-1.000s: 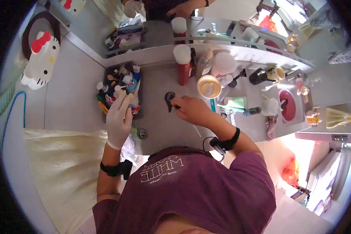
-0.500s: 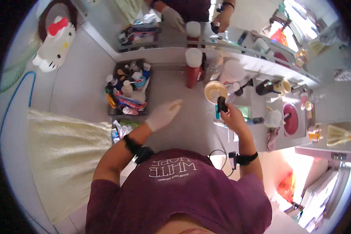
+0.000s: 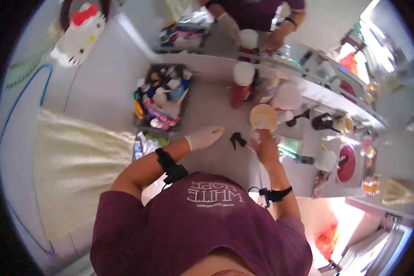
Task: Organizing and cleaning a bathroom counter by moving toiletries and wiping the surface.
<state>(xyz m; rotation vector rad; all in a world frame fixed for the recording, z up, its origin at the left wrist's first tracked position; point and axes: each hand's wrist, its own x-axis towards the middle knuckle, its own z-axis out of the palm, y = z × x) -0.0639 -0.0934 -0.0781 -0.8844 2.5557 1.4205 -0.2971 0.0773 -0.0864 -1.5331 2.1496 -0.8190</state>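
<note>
My left hand [image 3: 207, 139], in a pale glove, hovers over the grey counter with its fingers loosely extended and nothing visible in them. To its right, a black trigger-shaped spray head [image 3: 237, 139] with a thin pale tube lies against the counter, and the tube reaches toward my right thumb. My bare right hand [image 3: 267, 147] is blurred, its fingers stretched toward a cream-coloured round bowl [image 3: 263, 109]. Something whitish shows in the bowl, right by my fingertips. Whether my right hand touches the tube or the bowl is unclear.
A dark basket [image 3: 185, 103] of mixed toiletries stands at the left. Behind the bowl are a red bottle with a white cap [image 3: 242, 92] and a white tub [image 3: 287, 95]. A pink basin [image 3: 346, 163] sits in the sink at the right. A mirror runs along the back.
The black spray head has left my right hand and moved left onto the counter. My right hand has shifted slightly, toward the bowl. The whole view has turned a little.
</note>
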